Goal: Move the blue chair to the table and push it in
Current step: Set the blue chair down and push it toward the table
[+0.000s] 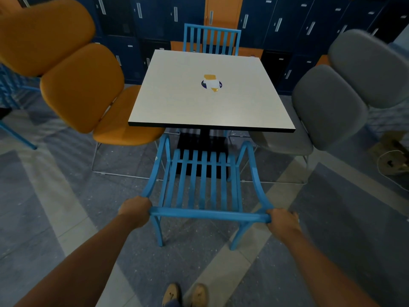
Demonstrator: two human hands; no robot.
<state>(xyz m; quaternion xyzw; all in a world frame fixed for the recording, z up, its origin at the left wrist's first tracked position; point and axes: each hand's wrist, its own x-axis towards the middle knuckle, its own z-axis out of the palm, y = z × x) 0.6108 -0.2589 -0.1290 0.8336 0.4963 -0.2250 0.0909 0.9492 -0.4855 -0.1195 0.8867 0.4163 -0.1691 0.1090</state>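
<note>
The blue chair (204, 185) with a slatted back and curved armrests stands on the floor in front of me, facing the square pale table (210, 96). Its front edge reaches just under the table's near edge. My left hand (136, 209) is closed around the left end of the chair's top rail. At the rail's right end, my right hand (282, 219) grips it as well. The chair's seat is mostly hidden behind its back slats.
An orange padded chair (88, 91) sits at the table's left and a grey padded one (327, 107) at its right. A second blue chair (211, 38) is tucked in at the far side. Dark lockers (287, 23) line the wall. A small sticker (211, 83) marks the tabletop.
</note>
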